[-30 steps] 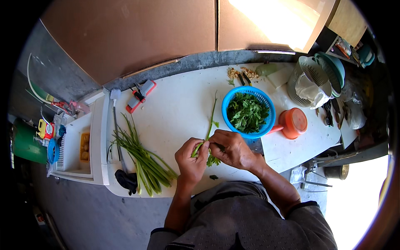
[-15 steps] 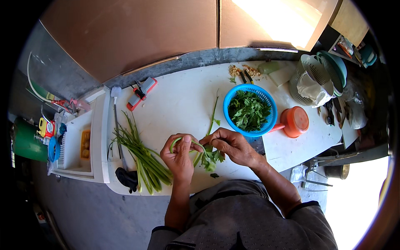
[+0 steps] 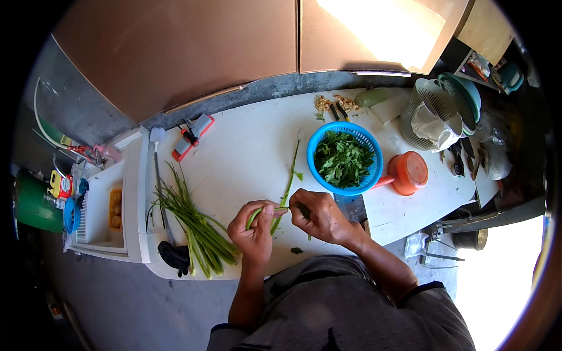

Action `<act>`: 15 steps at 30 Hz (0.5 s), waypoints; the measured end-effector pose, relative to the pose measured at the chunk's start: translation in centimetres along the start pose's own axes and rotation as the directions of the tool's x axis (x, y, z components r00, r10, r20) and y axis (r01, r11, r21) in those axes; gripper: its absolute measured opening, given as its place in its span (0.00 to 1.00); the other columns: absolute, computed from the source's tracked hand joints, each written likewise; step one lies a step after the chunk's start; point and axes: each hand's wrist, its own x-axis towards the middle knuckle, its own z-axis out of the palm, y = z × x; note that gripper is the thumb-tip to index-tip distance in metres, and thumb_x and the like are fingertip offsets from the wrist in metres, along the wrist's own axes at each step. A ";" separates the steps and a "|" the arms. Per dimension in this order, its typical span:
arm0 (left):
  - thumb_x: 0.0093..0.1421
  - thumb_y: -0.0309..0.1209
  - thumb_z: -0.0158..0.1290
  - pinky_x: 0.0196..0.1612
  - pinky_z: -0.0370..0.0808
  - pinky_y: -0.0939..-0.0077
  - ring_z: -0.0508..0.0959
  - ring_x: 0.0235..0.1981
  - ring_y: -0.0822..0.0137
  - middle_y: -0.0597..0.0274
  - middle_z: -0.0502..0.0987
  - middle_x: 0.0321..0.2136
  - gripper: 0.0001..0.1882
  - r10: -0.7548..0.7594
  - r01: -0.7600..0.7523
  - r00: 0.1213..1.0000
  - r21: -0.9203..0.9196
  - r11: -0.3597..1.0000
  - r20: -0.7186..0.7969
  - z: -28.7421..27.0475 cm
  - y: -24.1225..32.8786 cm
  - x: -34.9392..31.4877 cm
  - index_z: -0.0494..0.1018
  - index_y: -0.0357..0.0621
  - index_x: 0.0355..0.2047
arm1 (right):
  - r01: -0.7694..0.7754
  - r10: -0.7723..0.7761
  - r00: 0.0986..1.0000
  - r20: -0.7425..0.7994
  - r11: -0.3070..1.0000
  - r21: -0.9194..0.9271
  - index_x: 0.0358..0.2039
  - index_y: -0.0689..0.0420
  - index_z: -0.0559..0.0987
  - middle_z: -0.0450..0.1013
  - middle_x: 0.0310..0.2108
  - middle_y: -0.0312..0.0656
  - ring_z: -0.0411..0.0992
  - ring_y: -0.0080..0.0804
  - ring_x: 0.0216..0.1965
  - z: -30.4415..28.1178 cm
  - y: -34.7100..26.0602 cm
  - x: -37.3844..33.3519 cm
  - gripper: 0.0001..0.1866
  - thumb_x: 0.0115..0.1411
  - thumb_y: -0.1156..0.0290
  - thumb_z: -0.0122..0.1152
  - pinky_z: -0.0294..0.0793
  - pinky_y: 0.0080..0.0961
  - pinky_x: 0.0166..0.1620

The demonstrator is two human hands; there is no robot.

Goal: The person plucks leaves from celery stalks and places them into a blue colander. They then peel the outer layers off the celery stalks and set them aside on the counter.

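Over the near side of the white table, my left hand [image 3: 253,231] pinches a bent green celery stalk [image 3: 252,219] between thumb and fingers. My right hand [image 3: 321,215] is closed beside it, curled round celery leaves that are mostly hidden by the fingers. The stalk's end reaches across to the right fingertips. Behind my hands, one leafy celery stalk [image 3: 291,171] lies on the table. To the left is a loose bundle of celery stalks [image 3: 205,237]. A blue plastic basket [image 3: 351,191] holds picked celery leaves [image 3: 341,159], to the right beyond my right hand.
An orange scoop [image 3: 410,172] lies upside down beside the basket. Pliers-like handles [image 3: 339,112] and brown crumbs [image 3: 336,103] sit behind it. Far left are a white sink [image 3: 140,193], a long brush [image 3: 161,181], and a black cloth [image 3: 174,256]. A grey-and-red tool [image 3: 195,136] lies at the back.
My right hand has closed into a fist round the leaves, which showed below it before. The stalk now stretches straighter between my hands, where it looped over the left one. The view has shifted slightly.
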 end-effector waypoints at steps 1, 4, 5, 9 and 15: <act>0.70 0.19 0.52 0.42 0.88 0.62 0.85 0.34 0.61 0.48 0.81 0.35 0.05 0.036 -0.036 0.999 -0.013 0.999 0.010 0.2 -0.4 -0.2 0.73 0.25 0.39 | -0.011 0.011 0.999 -0.034 1.000 -0.002 0.34 0.65 0.77 0.72 0.21 0.49 0.73 0.39 0.21 0.0 0.0 0.1 0.03 0.58 0.81 0.61 0.72 0.32 0.29; 0.70 0.23 0.52 0.40 0.89 0.58 0.84 0.34 0.62 0.46 0.80 0.35 0.08 0.024 -0.027 0.999 -0.076 0.997 -0.044 1.1 -0.1 -1.1 0.72 0.27 0.37 | -0.111 0.098 0.984 -0.148 0.990 -0.085 0.33 0.65 0.78 0.74 0.23 0.51 0.75 0.41 0.23 -0.2 1.8 0.5 0.02 0.59 0.80 0.61 0.74 0.33 0.30; 0.71 0.24 0.51 0.39 0.89 0.58 0.84 0.34 0.61 0.46 0.80 0.35 0.08 0.042 -0.055 0.993 -0.118 0.991 -0.108 1.1 0.1 -1.1 0.72 0.28 0.37 | -0.158 0.133 0.973 -0.190 0.980 -0.121 0.33 0.65 0.78 0.75 0.23 0.51 0.76 0.42 0.23 -0.1 3.2 0.6 0.02 0.59 0.80 0.61 0.75 0.33 0.31; 0.72 0.28 0.51 0.41 0.87 0.62 0.84 0.37 0.59 0.45 0.81 0.37 0.10 0.160 -0.177 0.967 -0.073 0.981 -0.197 -1.6 1.3 1.1 0.72 0.30 0.40 | -0.319 0.276 0.905 -0.323 0.944 -0.087 0.42 0.63 0.80 0.79 0.31 0.54 0.80 0.48 0.31 -5.3 10.2 0.1 0.11 0.59 0.74 0.64 0.79 0.36 0.38; 0.71 0.32 0.54 0.64 0.70 0.55 0.77 0.57 0.54 0.50 0.77 0.54 0.18 0.162 -0.142 0.951 0.096 0.985 -0.262 -6.8 -3.2 4.1 0.71 0.35 0.56 | -0.384 0.253 0.913 -0.319 0.798 -0.464 0.54 0.63 0.80 0.77 0.55 0.56 0.75 0.53 0.57 -12.9 15.1 -2.9 0.26 0.58 0.65 0.71 0.75 0.42 0.59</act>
